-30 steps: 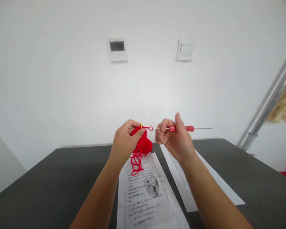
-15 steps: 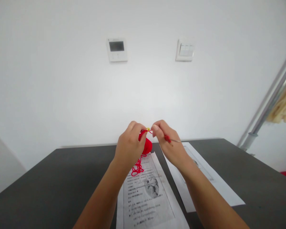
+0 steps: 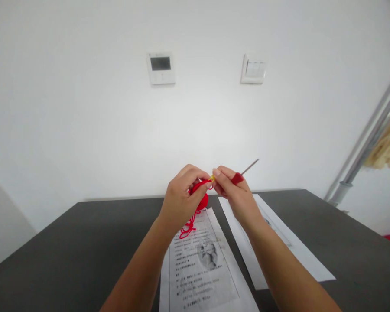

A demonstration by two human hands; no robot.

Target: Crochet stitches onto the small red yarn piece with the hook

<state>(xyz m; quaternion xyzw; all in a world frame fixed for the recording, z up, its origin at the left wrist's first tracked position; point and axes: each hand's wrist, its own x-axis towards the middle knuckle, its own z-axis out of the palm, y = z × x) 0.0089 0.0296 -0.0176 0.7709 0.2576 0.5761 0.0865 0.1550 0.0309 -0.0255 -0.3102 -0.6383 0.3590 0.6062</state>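
My left hand (image 3: pixel 186 190) is closed on a small piece of red crochet work (image 3: pixel 199 186), much of it hidden by the fingers. Between the fingertips of both hands sits a small yellow clip (image 3: pixel 212 178), which looks like a stitch marker at the edge of the red piece. My right hand (image 3: pixel 231 188) pinches at this clip. Tucked in the same hand is a crochet hook (image 3: pixel 237 178) with a red handle, its thin metal shaft pointing up and right. Behind my left hand lies a ball of red yarn (image 3: pixel 204 202), with loose strands (image 3: pixel 187 229) trailing over paper.
A printed sheet (image 3: pixel 198 277) with text and a picture lies under my hands on the dark table (image 3: pixel 117 234). A second white sheet (image 3: pixel 312 266) lies to the right. The white wall behind carries a control panel (image 3: pixel 161 69) and a switch (image 3: pixel 254 69).
Both hands have shifted slightly right. The hook has swung from nearly level to pointing up and right. My right fingertips have closed in on the yellow clip; before, they held a red strand apart from it.
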